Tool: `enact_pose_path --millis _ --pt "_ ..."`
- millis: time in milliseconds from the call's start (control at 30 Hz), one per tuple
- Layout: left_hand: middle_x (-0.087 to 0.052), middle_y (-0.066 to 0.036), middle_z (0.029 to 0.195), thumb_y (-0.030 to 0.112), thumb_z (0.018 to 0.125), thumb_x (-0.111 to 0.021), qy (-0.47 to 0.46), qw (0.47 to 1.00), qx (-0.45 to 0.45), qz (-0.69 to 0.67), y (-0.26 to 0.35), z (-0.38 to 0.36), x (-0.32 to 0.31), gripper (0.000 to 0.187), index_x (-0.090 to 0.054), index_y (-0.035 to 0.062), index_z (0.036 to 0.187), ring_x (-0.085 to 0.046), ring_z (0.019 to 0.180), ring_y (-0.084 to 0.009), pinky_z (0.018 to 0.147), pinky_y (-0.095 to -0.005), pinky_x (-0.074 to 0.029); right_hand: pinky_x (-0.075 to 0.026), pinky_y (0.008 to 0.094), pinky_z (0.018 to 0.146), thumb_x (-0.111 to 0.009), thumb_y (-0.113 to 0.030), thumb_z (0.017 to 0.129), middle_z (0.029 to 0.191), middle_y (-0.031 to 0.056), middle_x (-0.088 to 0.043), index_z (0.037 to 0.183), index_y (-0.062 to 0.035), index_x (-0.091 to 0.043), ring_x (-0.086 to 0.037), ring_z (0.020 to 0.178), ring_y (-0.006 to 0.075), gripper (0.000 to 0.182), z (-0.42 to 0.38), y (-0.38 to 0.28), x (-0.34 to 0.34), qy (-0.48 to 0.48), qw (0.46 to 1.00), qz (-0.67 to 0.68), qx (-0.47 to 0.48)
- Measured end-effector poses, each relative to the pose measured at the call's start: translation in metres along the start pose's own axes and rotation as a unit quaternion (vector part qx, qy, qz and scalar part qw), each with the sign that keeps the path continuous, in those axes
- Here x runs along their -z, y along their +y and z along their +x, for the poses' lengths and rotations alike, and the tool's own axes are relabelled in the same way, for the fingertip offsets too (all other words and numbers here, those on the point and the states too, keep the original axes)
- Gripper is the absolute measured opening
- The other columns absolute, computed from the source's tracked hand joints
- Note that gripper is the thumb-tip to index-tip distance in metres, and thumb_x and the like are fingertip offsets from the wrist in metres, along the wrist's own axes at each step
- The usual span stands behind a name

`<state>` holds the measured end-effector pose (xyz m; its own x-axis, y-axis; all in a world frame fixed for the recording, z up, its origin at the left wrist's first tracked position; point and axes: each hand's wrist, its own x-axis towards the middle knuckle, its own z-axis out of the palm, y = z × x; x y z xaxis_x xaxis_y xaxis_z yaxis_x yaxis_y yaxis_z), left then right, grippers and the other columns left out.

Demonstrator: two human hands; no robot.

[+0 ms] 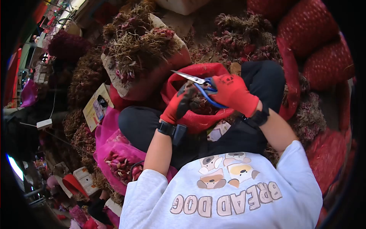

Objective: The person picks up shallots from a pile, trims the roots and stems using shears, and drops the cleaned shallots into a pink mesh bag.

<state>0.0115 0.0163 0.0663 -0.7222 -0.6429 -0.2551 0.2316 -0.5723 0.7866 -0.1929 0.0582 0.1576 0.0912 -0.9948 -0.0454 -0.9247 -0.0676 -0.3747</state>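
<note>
In the head view, my right hand (234,93), in a red glove, grips scissors (195,79) by their blue handles. The blades are pointing to the upper left. My left hand (178,105), in a red glove with dark fingers, is closed just below the blades; whatever it may hold is too hidden to name. Both hands are above a red mesh sack (215,70) with its mouth spread between my legs. Dark, dry bits and bulbs show inside it. Beyond my left hand, bunches of dried shallots (143,44) are heaped on a pale block (173,66).
A pink mesh bag of peeled-looking shallots (120,162) rests by my left knee. Full red mesh sacks (309,26) are stacked at the upper right. More dried shallots (244,36) cover the ground ahead. A yellowish card (93,108) with a phone-like item lies at left.
</note>
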Motion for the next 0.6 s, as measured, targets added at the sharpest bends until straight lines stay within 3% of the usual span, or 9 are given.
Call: enact_pose_path --millis 67,100,167,300,400,500,600 --pt "-0.056 -0.005 0.118 0.018 0.093 -0.051 -0.037 0.986 -0.079 0.143 -0.015 0.002 0.024 0.040 -0.044 0.0074 0.131 -0.058 0.098 -0.0170 0.081 -0.0284 -0.049 -0.050 0.0376 0.059 -0.062 -0.047 0.078 0.069 0.0096 -0.065 0.073 -0.0097 -0.068 -0.063 0.064 0.0284 0.038 -0.007 -0.027 0.044 0.044 0.990 0.031 0.130" --pt "-0.054 -0.005 0.123 0.023 0.095 -0.050 -0.059 0.957 -0.146 0.245 -0.033 0.003 0.048 0.039 -0.044 0.0092 0.131 -0.057 0.101 -0.0179 0.083 -0.0276 -0.049 -0.050 0.0346 0.058 -0.064 -0.040 0.077 0.070 0.0066 -0.064 0.074 -0.0105 -0.068 -0.062 0.062 0.0245 0.030 -0.012 -0.041 0.060 0.120 0.968 0.068 0.208" --pt "-0.054 -0.006 0.122 0.025 0.095 -0.048 -0.044 0.934 -0.203 0.291 -0.036 0.000 0.049 0.039 -0.044 0.0090 0.131 -0.057 0.098 -0.0180 0.081 -0.0271 -0.049 -0.049 0.0348 0.058 -0.064 -0.039 0.077 0.070 0.0070 -0.064 0.074 -0.0103 -0.067 -0.062 0.062 0.0245 0.029 -0.025 -0.070 0.089 0.173 0.939 0.069 0.288" --pt "-0.055 -0.007 0.121 0.031 0.096 -0.046 0.088 0.987 -0.123 0.058 -0.009 0.002 -0.003 0.041 -0.044 0.0087 0.130 -0.059 0.092 -0.0180 0.078 -0.0261 -0.050 -0.049 0.0351 0.057 -0.063 -0.036 0.075 0.070 0.0076 -0.062 0.075 -0.0100 -0.066 -0.061 0.062 0.0246 0.027 -0.042 -0.108 0.127 0.222 0.909 0.039 0.351" --pt "-0.056 -0.008 0.120 0.035 0.096 -0.045 0.083 0.992 -0.081 -0.045 -0.004 0.010 -0.008 0.042 -0.045 0.0085 0.130 -0.060 0.087 -0.0181 0.075 -0.0254 -0.050 -0.048 0.0353 0.057 -0.063 -0.035 0.074 0.070 0.0081 -0.061 0.075 -0.0098 -0.065 -0.060 0.062 0.0246 0.025 -0.053 -0.117 0.136 0.228 0.903 0.017 0.365" --pt "-0.053 -0.016 0.126 0.041 0.097 -0.039 0.053 0.988 -0.001 -0.147 0.007 0.018 0.011 0.050 -0.040 0.0078 0.134 -0.061 0.079 -0.0187 0.063 -0.0260 -0.051 -0.047 0.0356 0.057 -0.063 -0.033 0.074 0.069 0.0086 -0.061 0.075 -0.0095 -0.064 -0.060 0.061 0.0247 0.024 -0.057 -0.122 0.143 0.234 0.901 0.002 0.366" --pt "-0.055 -0.014 0.123 0.036 0.097 -0.042 0.065 0.977 -0.016 -0.201 0.012 0.014 0.008 0.049 -0.038 0.0075 0.136 -0.060 0.088 -0.0202 0.069 -0.0271 -0.052 -0.047 0.0358 0.057 -0.062 -0.031 0.073 0.069 0.0091 -0.060 0.076 -0.0093 -0.063 -0.059 0.061 0.0247 0.022 -0.060 -0.128 0.146 0.236 0.903 -0.008 0.360"
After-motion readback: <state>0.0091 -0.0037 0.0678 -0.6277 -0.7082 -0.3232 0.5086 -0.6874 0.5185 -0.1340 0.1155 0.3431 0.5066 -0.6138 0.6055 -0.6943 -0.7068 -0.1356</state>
